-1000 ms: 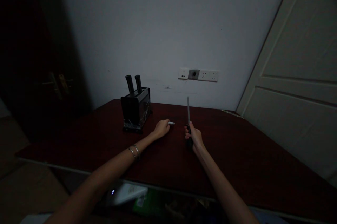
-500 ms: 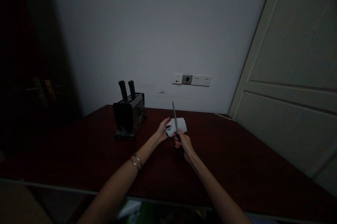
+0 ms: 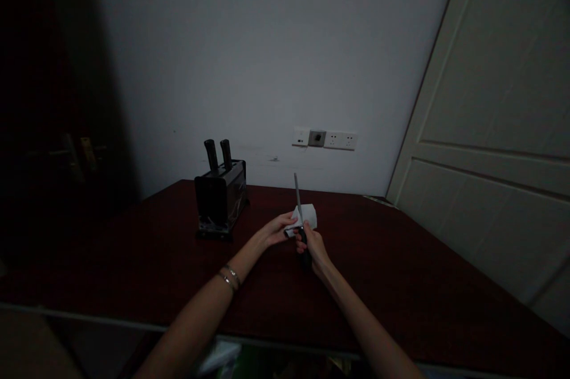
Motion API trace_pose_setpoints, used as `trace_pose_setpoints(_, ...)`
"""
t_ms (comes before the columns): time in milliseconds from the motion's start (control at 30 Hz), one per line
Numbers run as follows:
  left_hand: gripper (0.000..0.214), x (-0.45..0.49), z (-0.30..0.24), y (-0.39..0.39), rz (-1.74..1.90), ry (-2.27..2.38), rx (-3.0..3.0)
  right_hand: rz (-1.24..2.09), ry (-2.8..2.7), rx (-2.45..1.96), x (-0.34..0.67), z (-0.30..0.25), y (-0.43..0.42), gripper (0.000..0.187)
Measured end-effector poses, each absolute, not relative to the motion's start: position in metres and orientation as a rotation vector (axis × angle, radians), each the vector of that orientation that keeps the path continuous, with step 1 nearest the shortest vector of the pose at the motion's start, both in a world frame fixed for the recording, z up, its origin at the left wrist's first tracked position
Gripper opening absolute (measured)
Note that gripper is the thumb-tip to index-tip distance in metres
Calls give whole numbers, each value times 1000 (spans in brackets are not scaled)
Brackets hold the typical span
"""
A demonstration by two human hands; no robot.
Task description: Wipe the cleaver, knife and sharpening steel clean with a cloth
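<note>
My right hand is closed round the black handle of a thin steel rod, which stands upright over the dark red table. My left hand pinches a white cloth and holds it against the base of the rod, just above my right fist. Both hands meet at the middle of the table. Two bangles ring my left wrist.
A black knife block with two black handles sticking up stands on the table to the left of my hands. A row of wall sockets sits behind. A pale door fills the right side; the left is dark.
My left hand lifted the white cloth off the table and brought it to the rod. My right hand drew the rod leftward towards it. The camera view shifted slightly.
</note>
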State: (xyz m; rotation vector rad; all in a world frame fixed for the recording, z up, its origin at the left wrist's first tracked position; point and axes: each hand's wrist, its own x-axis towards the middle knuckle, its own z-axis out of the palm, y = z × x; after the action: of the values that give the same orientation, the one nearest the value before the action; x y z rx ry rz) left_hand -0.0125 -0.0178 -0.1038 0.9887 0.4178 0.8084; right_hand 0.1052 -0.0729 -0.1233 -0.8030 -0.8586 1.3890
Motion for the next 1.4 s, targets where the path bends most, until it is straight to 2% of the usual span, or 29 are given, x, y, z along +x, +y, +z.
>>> trace_pose_setpoints(300,29,-12,-104,-21,788,534,1132,1415,-874,-823,102,-129,-71,45)
trace_pose_setpoints(533,21,-3,-102,-23,942,731,1194,1381,-849,-838,96,-126,-76,47)
trace_pose_setpoints(833,26,20,-99,-29,1090,920,1281,1231,-892,-953,94,-126,-76,53)
trace_pose_setpoints(1400,30,45,-66,36,1210,1136,1361,1179,-857,-1046,98,-118,-73,49)
